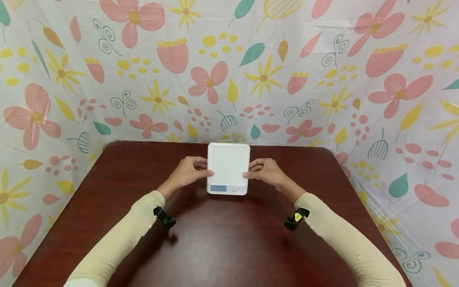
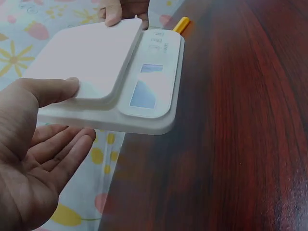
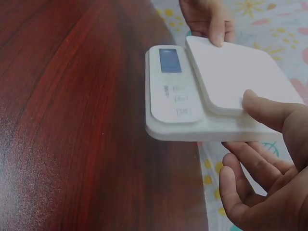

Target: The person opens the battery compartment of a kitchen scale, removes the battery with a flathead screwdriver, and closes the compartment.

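Note:
A white digital kitchen scale point(image 1: 228, 163) is held up over the far middle of the table, its display and buttons along the edge nearest me. My left hand point(image 1: 191, 170) pinches its left side, thumb on the weighing plate and fingers beneath, as the left wrist view shows. On the opposite side my right hand point(image 1: 269, 172) grips it the same way, with the thumb point(image 3: 264, 108) on top and the other fingers under the body. In the left wrist view a small orange-yellow object point(image 2: 182, 25) shows beyond the scale's corner; its kind is unclear.
A dark reddish-brown wooden table point(image 1: 226, 247) spreads below both arms. Behind it and along both sides hangs a white curtain point(image 1: 229, 79) printed with flowers and leaves. Black straps point(image 1: 165, 217) sit on both sleeved forearms.

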`<action>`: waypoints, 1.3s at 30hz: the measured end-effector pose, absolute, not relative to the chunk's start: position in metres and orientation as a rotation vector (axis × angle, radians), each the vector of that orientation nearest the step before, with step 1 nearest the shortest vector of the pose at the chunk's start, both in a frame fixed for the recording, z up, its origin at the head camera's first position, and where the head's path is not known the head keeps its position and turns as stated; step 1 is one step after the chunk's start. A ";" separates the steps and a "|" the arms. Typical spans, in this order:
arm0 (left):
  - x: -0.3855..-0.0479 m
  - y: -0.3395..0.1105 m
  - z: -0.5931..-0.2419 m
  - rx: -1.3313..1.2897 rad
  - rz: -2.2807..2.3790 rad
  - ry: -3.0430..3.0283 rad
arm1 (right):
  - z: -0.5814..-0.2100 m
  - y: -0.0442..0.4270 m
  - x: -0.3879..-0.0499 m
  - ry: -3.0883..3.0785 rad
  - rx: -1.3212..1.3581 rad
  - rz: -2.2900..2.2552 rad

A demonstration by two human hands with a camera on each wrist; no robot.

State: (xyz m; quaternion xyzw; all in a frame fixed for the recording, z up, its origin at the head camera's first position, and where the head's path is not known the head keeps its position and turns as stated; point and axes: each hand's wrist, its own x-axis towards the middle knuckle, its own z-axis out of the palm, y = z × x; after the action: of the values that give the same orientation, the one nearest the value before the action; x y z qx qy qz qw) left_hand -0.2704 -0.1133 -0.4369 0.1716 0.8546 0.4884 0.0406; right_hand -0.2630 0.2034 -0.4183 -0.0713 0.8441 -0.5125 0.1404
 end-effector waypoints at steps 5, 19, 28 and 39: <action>-0.270 -0.114 -0.434 0.615 1.466 2.643 | -0.416 0.202 -0.261 2.479 -0.241 -1.481; -0.268 -0.123 -0.447 1.088 1.373 2.819 | -0.421 0.201 -0.248 2.937 -0.565 -1.155; -0.269 -0.125 -0.458 1.506 1.237 3.028 | -0.434 0.201 -0.242 3.060 -0.754 -1.088; -0.273 -0.128 -0.468 1.862 0.811 3.120 | -0.453 0.198 -0.240 3.227 -1.049 -0.850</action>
State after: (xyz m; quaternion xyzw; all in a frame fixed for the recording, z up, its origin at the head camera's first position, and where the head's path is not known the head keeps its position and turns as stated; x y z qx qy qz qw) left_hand -0.2725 -0.1281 -0.4683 0.4791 0.8030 0.2088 -0.2864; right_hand -0.2401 0.1977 -0.4526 -0.2951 0.9080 -0.2391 -0.1772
